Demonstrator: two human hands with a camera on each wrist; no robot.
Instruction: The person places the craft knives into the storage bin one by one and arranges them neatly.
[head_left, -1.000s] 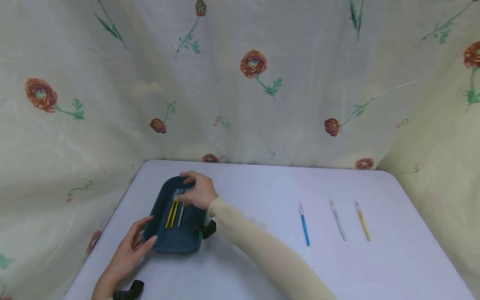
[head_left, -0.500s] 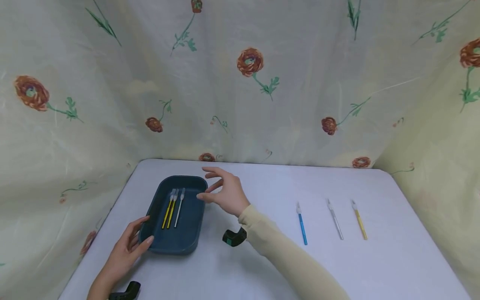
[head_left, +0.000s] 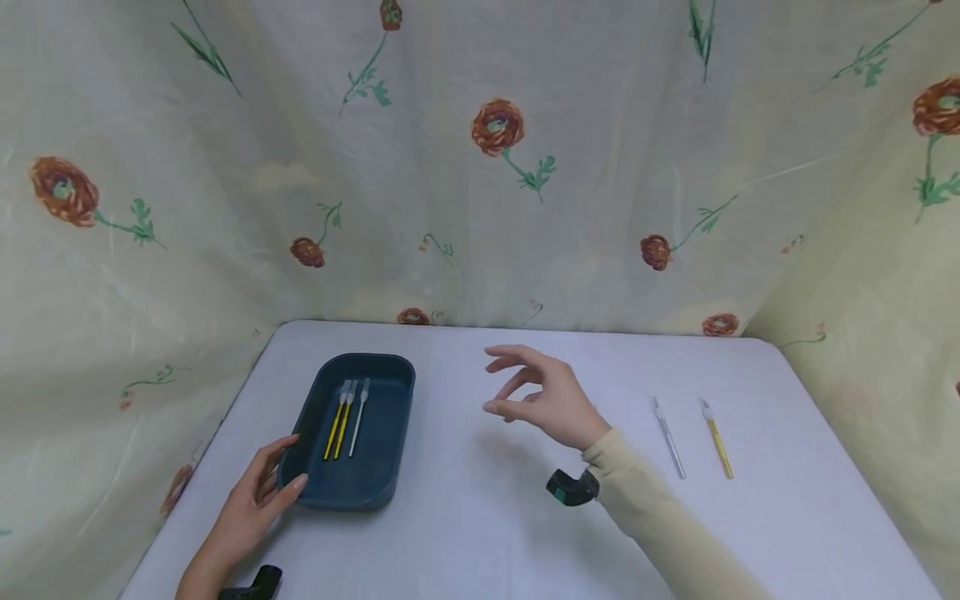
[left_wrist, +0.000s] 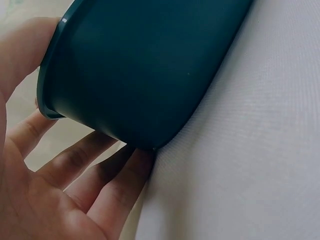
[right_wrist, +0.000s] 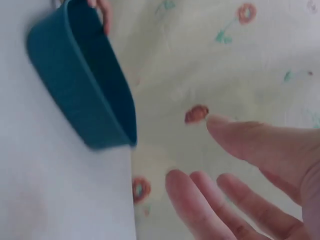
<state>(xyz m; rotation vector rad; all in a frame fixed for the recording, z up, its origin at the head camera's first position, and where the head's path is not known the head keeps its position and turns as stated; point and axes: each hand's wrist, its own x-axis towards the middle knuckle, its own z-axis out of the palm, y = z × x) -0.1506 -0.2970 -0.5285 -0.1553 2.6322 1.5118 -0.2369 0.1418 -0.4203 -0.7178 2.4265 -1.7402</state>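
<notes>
The dark blue tray [head_left: 378,467] sits on the left part of the white table [head_left: 480,533], and three thin craft knives [head_left: 347,418] lie side by side in it, two with yellow handles and one white, all pointing away from the person. The left hand [head_left: 255,500] rests against the tray's near left corner, fingers straight and relaxed along the wall, with the thumb at the rim; the left wrist view shows the fingertips [left_wrist: 135,167] tucked at the base of the tray wall [left_wrist: 145,75], pressing rather than gripping. The right hand [head_left: 543,400] hovers above the middle of the table, loosely spread with the fingers gently bent, and holds nothing. The thing nearest to it is a silver knife [head_left: 668,437] lying on the table to its right, with a yellow-handled knife [head_left: 717,439] just beyond, the two parallel and apart. Such knives look light, stiff and narrow, likely slippery to pick off a flat surface, and sharp at the far tip, so the handle's middle seems the safe place to pinch. Nothing stands between the hand and those knives. A flowered curtain [head_left: 480,167] hangs behind and around the table.
</notes>
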